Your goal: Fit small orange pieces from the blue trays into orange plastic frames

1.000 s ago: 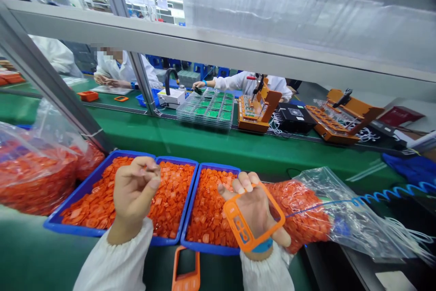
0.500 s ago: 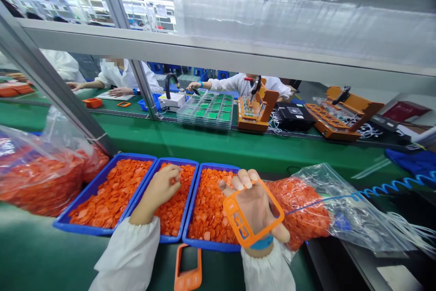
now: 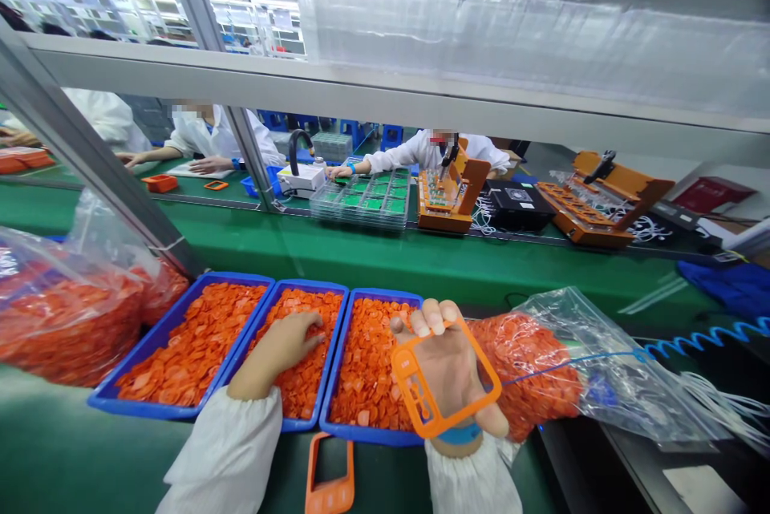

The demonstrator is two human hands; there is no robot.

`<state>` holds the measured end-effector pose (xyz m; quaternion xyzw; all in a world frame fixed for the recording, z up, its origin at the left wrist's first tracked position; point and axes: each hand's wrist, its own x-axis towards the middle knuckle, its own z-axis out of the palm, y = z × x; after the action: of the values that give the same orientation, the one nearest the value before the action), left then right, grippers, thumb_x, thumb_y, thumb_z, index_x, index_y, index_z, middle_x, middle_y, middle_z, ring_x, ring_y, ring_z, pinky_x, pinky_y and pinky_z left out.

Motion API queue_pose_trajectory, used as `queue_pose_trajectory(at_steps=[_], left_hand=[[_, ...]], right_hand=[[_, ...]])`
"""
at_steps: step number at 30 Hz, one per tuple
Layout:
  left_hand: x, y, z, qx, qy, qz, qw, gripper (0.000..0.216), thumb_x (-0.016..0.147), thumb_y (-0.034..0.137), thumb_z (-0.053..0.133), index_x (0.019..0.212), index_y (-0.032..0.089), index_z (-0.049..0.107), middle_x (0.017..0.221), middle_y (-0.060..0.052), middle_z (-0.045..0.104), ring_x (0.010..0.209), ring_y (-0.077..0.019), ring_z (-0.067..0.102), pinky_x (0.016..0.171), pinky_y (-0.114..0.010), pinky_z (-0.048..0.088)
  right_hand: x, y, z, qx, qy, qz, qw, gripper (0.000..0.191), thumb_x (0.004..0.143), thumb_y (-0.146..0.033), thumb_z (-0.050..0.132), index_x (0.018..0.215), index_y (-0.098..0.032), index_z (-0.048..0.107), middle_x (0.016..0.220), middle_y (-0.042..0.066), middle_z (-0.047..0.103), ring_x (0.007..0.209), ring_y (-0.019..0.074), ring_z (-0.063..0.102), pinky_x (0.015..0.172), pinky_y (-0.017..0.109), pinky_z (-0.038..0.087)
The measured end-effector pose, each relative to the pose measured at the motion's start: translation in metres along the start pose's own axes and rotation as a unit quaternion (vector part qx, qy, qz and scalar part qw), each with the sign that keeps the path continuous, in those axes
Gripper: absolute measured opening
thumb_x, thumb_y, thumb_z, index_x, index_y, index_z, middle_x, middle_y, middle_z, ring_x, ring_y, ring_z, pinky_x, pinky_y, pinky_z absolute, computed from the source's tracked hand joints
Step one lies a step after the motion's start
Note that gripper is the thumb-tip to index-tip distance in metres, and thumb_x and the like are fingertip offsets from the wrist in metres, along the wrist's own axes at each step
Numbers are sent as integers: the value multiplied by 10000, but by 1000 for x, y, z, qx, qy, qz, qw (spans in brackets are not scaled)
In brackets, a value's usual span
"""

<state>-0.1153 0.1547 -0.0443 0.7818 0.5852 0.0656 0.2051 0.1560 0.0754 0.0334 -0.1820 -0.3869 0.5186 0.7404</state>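
Observation:
My left hand [image 3: 287, 347] is over the middle blue tray [image 3: 347, 304], its fingers curled down against the small flat orange plastic pieces [image 3: 301, 398]. Whatever sits between those fingertips is hidden. My right hand [image 3: 448, 362] holds up an orange plastic housing frame [image 3: 415, 398], tilted, its palm showing through the large window. Small cut-outs and a bridged orange insert lie along the frame's lower left side. Another orange housing frame [image 3: 330, 495] lies on the green bench, just in front of the trays.
Left and right blue trays [image 3: 102, 400] [image 3: 373, 438] hold more orange pieces. Bulging plastic bags [image 3: 66, 329] [image 3: 529, 362] flank them. A blue coiled hose [image 3: 691, 341] crosses at right. A metal post [image 3: 120, 145] and crossbar [image 3: 361, 93] stand ahead; co-workers in white sit beyond.
My left hand has dipped slightly, its fingers now lower against the pieces in the middle tray. My right hand keeps the frame in nearly the same place. A co-worker's hand across the bench shifted slightly.

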Motion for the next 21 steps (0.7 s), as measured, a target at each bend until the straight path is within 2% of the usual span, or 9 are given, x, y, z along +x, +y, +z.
queue_pose_trajectory(at_steps=[2,7,12,15,18,21], left_hand=[[-1,1,1,-7,-7,4,1000,142,944,245,654,1058,222,736,1087,-98,813,1012,-285,758,879,-336,506],[-2,2,1,-24,1,3,1000,65,921,229,658,872,213,699,906,-77,792,851,-267,738,804,-325,485],[1,2,-3,-70,40,12,997,69,901,233,685,851,209,725,915,-78,806,892,-267,747,837,-336,515],[-2,4,-7,-102,81,13,991,103,879,301,725,835,211,749,871,-71,813,852,-279,748,818,-355,542],[-8,14,-14,-142,137,26,980,205,942,376,684,929,206,796,948,-95,838,886,-286,761,853,-383,580],[-17,37,-25,-189,172,70,964,264,993,412,656,999,222,840,1060,-103,849,1008,-281,782,948,-394,609]], right_hand=[[-3,7,-7,13,7,-19,1000,989,281,-711,1044,1109,-379,617,1099,26,622,1143,339,669,1079,581,561],[-7,15,-15,27,15,-36,999,1020,283,-740,1028,1138,-381,604,1094,35,606,1129,340,661,1044,563,576],[-7,14,-16,18,22,-28,999,1009,305,-809,985,1133,-393,587,1094,28,600,1104,332,663,1023,564,580],[-6,14,-16,10,26,-26,999,997,292,-767,1011,1104,-380,582,1073,29,585,1088,336,659,1004,563,578],[-6,14,-17,6,22,-31,999,1000,282,-729,1033,1105,-377,587,1068,28,575,1081,331,656,995,551,579],[-3,14,-17,4,13,-34,999,1026,282,-783,1005,1134,-394,586,1074,22,577,1076,319,652,1006,548,578]])
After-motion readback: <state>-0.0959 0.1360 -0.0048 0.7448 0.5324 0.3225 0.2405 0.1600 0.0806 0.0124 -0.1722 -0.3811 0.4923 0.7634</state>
